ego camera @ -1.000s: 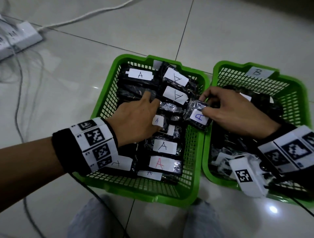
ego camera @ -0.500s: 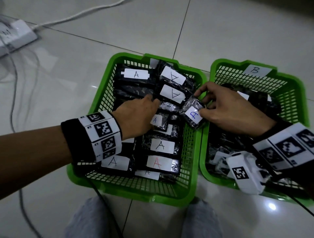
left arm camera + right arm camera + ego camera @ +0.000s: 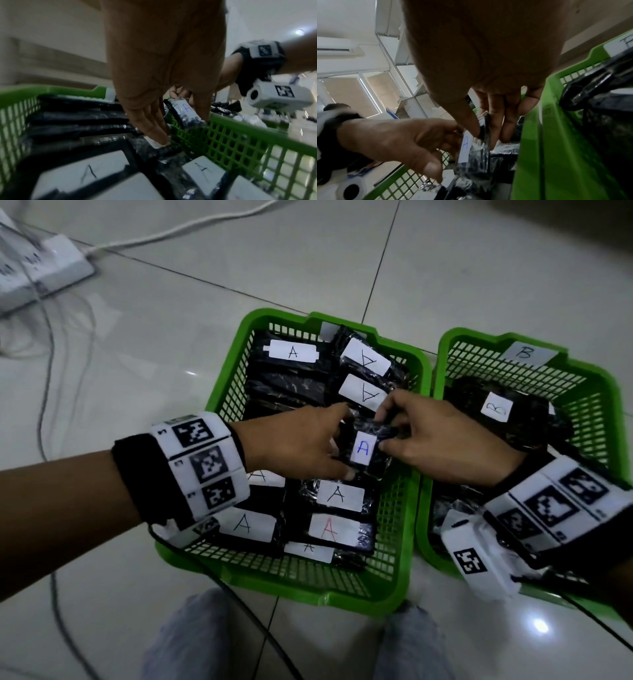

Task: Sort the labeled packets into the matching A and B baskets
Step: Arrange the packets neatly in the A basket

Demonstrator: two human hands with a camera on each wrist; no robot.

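Two green baskets stand side by side. The left basket (image 3: 226,381) holds several black packets labelled A. The right basket (image 3: 609,385) carries a B tag (image 3: 524,354) and holds a packet marked B (image 3: 496,409). My right hand (image 3: 383,433) pinches a black packet with a blue A label (image 3: 363,448) over the middle of the A basket, thumb on its face (image 3: 471,125). My left hand (image 3: 342,440) lies against that packet's left side. Its straight fingers (image 3: 154,134) rest on the packets below, and the blue-A packet (image 3: 186,109) sits between them and the thumb.
A white power strip (image 3: 44,265) with its cords lies on the tiled floor at the far left. A black cable (image 3: 246,607) runs past the A basket's front edge. My knees (image 3: 191,638) are just below the baskets. The right wrist camera (image 3: 479,559) hangs over the B basket.
My right hand has carried the blue-A packet left from the wall between the baskets to over the A basket, turning its label upright. The left hand has stayed in the A basket.
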